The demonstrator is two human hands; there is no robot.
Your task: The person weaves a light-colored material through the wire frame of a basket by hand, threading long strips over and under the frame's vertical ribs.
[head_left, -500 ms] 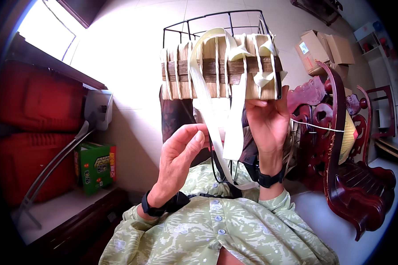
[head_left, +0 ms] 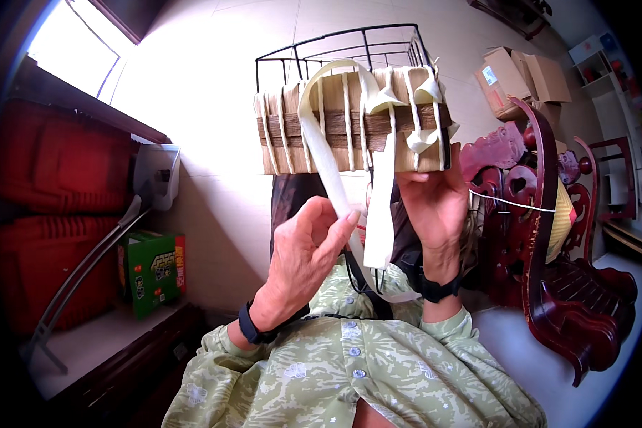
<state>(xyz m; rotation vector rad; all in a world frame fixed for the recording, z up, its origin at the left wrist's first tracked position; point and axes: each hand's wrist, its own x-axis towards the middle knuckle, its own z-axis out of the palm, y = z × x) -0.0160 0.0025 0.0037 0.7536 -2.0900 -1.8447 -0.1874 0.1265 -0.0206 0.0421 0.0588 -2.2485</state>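
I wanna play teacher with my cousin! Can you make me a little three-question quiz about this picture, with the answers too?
1. True or false: the right hand is touching the basket.

2. Where is the green box?
A) Inside the basket
B) On the picture's left
C) On the picture's right

3. Fill in the missing word: a long, pale ____ hangs from the basket, near the left hand.

Key:
1. True; its fingers are at the lower right corner.
2. B
3. Strip
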